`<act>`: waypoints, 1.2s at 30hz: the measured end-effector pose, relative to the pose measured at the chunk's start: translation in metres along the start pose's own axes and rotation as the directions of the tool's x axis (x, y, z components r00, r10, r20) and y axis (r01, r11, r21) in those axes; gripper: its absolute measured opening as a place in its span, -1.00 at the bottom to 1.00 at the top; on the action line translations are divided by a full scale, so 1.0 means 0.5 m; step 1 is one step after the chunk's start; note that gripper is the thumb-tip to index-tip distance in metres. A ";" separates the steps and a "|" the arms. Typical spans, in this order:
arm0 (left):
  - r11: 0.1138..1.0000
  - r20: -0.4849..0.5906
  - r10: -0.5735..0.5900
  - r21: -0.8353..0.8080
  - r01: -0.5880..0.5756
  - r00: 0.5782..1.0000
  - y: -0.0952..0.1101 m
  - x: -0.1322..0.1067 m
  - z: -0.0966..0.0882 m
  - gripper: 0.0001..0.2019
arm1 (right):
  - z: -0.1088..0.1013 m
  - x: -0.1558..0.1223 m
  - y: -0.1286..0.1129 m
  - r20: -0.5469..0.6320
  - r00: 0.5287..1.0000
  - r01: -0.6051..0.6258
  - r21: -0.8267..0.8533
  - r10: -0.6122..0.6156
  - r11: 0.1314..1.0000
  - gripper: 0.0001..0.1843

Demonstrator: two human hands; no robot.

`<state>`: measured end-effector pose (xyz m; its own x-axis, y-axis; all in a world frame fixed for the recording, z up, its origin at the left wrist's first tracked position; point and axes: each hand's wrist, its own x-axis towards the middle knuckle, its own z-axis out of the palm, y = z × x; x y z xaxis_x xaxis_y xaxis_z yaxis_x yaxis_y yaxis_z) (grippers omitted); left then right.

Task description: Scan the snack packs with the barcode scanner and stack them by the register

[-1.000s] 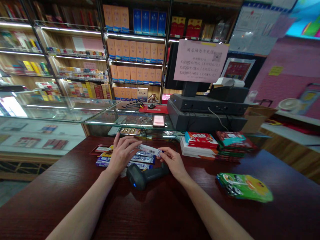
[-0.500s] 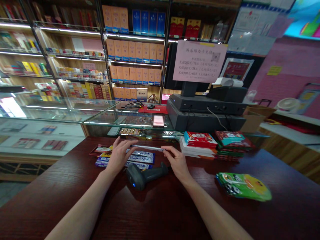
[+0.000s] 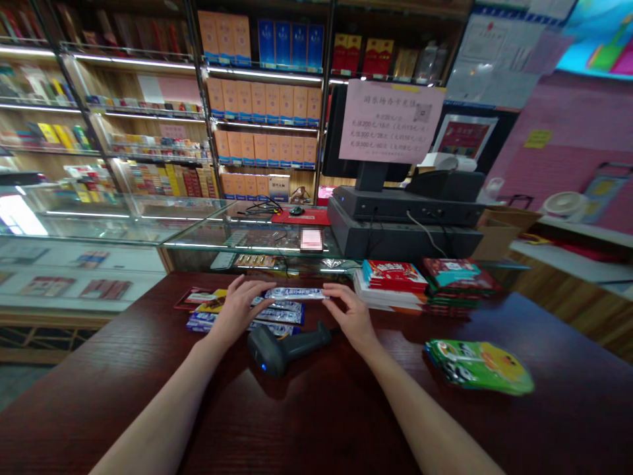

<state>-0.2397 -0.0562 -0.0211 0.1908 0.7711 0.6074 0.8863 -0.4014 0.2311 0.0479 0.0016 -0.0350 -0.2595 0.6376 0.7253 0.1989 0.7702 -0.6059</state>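
Note:
My left hand (image 3: 241, 305) and my right hand (image 3: 349, 311) pinch the two ends of a long blue and white snack packet (image 3: 295, 293), holding it level just above the dark wooden counter (image 3: 306, 409). Below it lies a pile of similar blue packets (image 3: 270, 314) with a yellow and a red packet at its left. A grey barcode scanner (image 3: 281, 348) lies on the counter between my wrists, its blue light on.
A stack of red and teal packets (image 3: 420, 282) sits right of my hands. Green packets (image 3: 477, 366) lie at the right. A black cash register with a monitor (image 3: 400, 218) stands on the glass display case (image 3: 198, 231) behind. Shelves of boxed goods fill the back.
The packet has been turned from its white back through edge-on to its blue front and lowered slightly. My hands have moved a little apart along it.

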 end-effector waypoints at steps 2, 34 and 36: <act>1.000 -0.005 -0.001 0.022 0.002 1.000 -0.003 -0.001 0.002 -0.64 | 0.000 -0.001 0.001 0.021 0.999 0.024 -0.023 -0.024 0.999 -0.84; 0.998 0.067 -0.059 -0.015 0.060 0.996 -0.011 0.013 0.004 -0.67 | -0.024 0.013 -0.018 0.285 0.958 0.148 -0.441 -0.018 0.886 -0.66; 0.997 0.095 -0.067 -0.029 0.070 0.993 -0.008 0.020 0.001 -0.67 | -0.034 0.020 -0.022 0.290 0.957 0.130 -0.447 0.006 0.885 -0.65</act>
<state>-0.2410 -0.0466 -0.0164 0.1701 0.8395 0.5160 0.8848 -0.3606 0.2950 0.0593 -0.0003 -0.0157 -0.5213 0.6108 0.5960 0.5649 0.7704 -0.2955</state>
